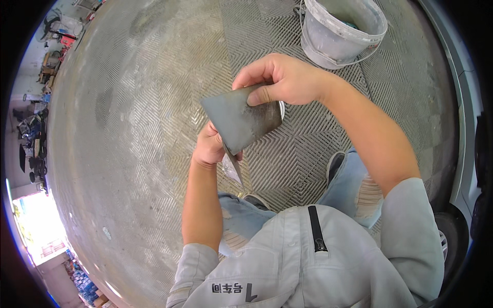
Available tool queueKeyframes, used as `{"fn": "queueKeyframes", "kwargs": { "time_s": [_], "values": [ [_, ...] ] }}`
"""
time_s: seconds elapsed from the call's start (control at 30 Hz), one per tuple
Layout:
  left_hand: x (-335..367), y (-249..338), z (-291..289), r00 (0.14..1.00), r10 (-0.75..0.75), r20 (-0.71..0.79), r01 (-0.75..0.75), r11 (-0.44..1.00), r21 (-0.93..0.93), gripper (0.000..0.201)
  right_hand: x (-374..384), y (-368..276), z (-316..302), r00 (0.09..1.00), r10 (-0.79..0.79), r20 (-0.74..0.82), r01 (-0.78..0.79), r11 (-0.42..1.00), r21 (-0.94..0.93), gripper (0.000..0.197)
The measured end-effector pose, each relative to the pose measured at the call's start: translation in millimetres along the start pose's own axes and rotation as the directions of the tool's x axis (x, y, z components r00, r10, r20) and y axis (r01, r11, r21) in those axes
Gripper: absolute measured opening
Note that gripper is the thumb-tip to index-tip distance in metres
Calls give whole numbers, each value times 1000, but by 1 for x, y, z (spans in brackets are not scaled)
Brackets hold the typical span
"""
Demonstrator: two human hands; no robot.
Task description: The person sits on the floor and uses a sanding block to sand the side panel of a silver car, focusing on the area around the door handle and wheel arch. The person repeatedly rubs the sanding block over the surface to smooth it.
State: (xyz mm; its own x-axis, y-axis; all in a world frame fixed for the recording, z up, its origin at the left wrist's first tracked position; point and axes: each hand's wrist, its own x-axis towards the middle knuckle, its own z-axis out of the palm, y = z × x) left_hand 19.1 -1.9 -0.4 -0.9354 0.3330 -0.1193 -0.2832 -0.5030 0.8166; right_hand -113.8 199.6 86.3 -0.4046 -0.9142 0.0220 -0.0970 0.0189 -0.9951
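A worn grey sheet that looks like sandpaper [231, 119], darkened and brownish toward its right side, is in front of me above the floor. My right hand [287, 81] pinches its upper edge, thumb on the near face and fingers behind. My left hand [208, 145] is closed under the sheet's lower left side, partly hidden by it. From that hand a thin grey flap [234, 167] hangs down edge-on; whether it is part of the same sheet I cannot tell. A small white rim shows at the sheet's right end.
A whitish bucket [334, 42] with a wire handle stands on the ridged tile floor [169, 108] at the far right. A car's side [446, 36] and wheel [452, 233] run along the right. Assorted gear [35, 136] lines the left wall, near a bright opening [38, 220].
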Motion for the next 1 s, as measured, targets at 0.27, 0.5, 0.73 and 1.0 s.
{"fn": "queueKeyframes", "kwargs": {
  "time_s": [0.27,0.5,0.73,1.0],
  "values": [
    [11,14,-3,903,308,-298,-372,909,-187,23,-9,7,-38,929,-68,-364,167,954,249,24],
    [10,23,11,789,174,-589,-307,942,-134,21,-3,27,-22,854,78,-514,80,957,278,19],
    [12,16,31,794,59,-605,-203,964,-172,15,3,34,-3,875,-10,-484,165,946,279,19],
    [2,27,13,847,202,-492,-420,822,-386,26,2,40,-18,951,33,-308,7,992,128,19]
  ]
}}
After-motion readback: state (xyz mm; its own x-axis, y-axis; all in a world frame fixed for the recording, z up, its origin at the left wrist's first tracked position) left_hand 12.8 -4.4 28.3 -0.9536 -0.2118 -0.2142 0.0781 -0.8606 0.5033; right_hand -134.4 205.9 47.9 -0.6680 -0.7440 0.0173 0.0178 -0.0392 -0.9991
